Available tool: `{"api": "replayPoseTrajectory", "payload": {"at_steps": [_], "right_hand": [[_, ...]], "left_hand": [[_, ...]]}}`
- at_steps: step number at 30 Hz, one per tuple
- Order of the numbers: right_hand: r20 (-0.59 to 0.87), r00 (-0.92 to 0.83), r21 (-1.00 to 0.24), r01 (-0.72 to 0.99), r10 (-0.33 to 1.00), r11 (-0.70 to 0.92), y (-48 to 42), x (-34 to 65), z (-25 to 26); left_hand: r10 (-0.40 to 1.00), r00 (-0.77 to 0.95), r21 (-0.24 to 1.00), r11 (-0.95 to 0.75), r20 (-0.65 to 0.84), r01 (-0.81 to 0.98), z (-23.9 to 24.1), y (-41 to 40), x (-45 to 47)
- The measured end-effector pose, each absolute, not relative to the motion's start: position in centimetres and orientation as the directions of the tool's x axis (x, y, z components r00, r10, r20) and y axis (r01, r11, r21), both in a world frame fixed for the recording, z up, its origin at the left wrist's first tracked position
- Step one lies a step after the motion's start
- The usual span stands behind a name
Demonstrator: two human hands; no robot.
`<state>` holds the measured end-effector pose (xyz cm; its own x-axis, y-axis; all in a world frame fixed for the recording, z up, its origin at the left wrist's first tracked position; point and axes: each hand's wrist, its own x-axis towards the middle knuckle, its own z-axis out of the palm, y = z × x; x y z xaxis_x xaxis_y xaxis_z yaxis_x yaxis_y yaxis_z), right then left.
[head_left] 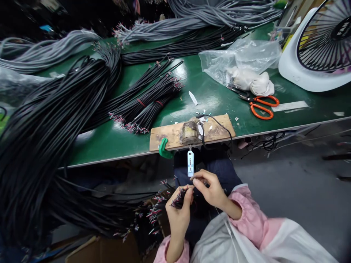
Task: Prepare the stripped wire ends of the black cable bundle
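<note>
My left hand (178, 213) is closed around a small bundle of black cables (178, 199) with red and white wire ends. Its thumb and forefinger pinch together at the top. Close beside it, my right hand (210, 188) pinches with thumb and forefinger near the left fingertips; whatever lies in that pinch is too small to make out. Just above the right fingertips hangs a light blue, flat clip-like piece (191, 163). It sticks out from a small motor-like cylinder (189, 132) fixed on a wooden board (167, 134) at the table edge.
A green clamp (165, 148) grips the board's front. Black cable bundles (145, 102) lie on the green table (123, 144), and long black cables (41, 146) hang over its left edge. Orange-handled scissors (261, 109), a plastic bag (244, 54) and a fan (296, 73) are at right.
</note>
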<state>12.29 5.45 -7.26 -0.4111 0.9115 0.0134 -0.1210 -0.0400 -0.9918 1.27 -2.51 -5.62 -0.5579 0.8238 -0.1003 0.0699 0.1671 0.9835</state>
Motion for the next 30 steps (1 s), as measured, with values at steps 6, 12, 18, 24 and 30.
{"api": "replayPoseTrajectory", "payload": {"at_steps": [6,12,18,24,30], "right_hand": [[0.257,-0.514,-0.963,-0.065,0.818,0.262,5.7,13.1,-5.7],[0.309,-0.511,-0.947,-0.091,0.802,0.307,5.7,13.3,-5.8],[0.284,-0.471,-0.957,-0.083,0.835,0.279,5.8,13.7,-5.7],[0.228,-0.493,-0.973,-0.078,0.840,0.218,5.6,13.7,-6.2],[0.198,-0.477,-0.980,-0.084,0.856,0.179,5.6,13.7,-6.2]], "left_hand": [[0.921,-0.384,0.982,0.125,-0.062,0.142,-5.7,-2.5,1.4],[0.932,-0.360,0.979,0.113,-0.046,0.167,-5.7,-2.6,1.6],[0.893,-0.449,0.949,0.119,0.027,0.292,-6.1,-3.5,1.0],[0.883,-0.468,0.941,0.126,0.038,0.313,-6.6,-4.0,0.5],[0.885,-0.465,0.953,0.111,0.035,0.282,-5.8,-3.6,0.9]]}}
